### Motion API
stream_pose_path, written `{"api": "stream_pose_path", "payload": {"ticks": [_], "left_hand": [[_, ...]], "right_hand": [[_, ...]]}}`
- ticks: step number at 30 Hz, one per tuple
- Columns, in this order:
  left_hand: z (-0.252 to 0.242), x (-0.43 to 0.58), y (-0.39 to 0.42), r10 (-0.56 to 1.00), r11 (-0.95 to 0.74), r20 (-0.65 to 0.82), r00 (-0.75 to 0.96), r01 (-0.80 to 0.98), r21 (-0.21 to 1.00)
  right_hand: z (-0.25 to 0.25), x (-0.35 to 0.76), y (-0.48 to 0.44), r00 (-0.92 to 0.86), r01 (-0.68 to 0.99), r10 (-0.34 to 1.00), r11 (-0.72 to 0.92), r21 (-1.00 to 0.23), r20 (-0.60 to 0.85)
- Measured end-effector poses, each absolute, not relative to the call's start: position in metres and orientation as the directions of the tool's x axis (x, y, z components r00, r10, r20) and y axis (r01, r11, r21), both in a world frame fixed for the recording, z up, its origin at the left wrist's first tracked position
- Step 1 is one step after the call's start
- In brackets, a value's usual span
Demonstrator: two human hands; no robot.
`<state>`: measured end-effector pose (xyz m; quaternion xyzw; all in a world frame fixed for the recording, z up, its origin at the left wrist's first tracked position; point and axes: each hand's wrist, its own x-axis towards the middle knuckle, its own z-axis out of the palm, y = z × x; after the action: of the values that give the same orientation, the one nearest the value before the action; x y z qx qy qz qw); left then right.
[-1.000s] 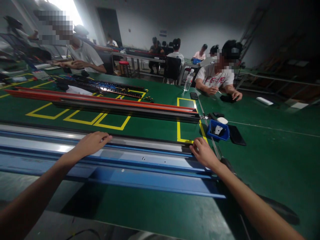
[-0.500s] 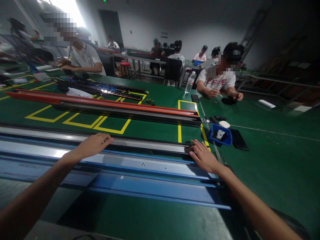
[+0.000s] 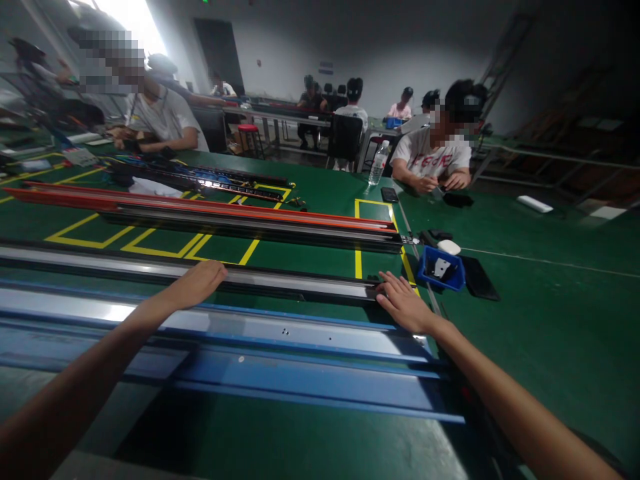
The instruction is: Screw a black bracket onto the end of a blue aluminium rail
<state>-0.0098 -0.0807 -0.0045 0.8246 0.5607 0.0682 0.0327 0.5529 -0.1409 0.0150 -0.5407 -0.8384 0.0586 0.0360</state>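
A long silver rail with dark edges (image 3: 290,285) lies across the green table (image 3: 525,313). My left hand (image 3: 197,283) rests palm down on its middle, fingers together and laid over the top. My right hand (image 3: 403,304) lies flat at the rail's right end with its fingers spread. Just nearer to me lies a wide profile covered in blue film (image 3: 310,337). A narrow strip of green table shows between the rail and the blue profile.
Further back lie orange and black rails (image 3: 250,217) over yellow floor-tape boxes. A small blue bin (image 3: 441,268) and a black flat object (image 3: 479,280) sit right of the rail's end. A water bottle (image 3: 379,162) and a seated person (image 3: 440,157) are beyond; other people work further off.
Both hands have slid the silver rail away from me, opening a gap between it and the blue profile. The seated person opposite has drawn both hands together.
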Motion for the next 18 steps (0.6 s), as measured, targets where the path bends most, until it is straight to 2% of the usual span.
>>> {"api": "stream_pose_path", "payload": {"ticks": [18], "left_hand": [[-0.013, -0.007, -0.049, 0.941, -0.333, 0.093, 0.326, 0.940, 0.073]], "right_hand": [[0.012, 0.553, -0.107, -0.405, 0.907, 0.914, 0.400, -0.128, -0.008]]}}
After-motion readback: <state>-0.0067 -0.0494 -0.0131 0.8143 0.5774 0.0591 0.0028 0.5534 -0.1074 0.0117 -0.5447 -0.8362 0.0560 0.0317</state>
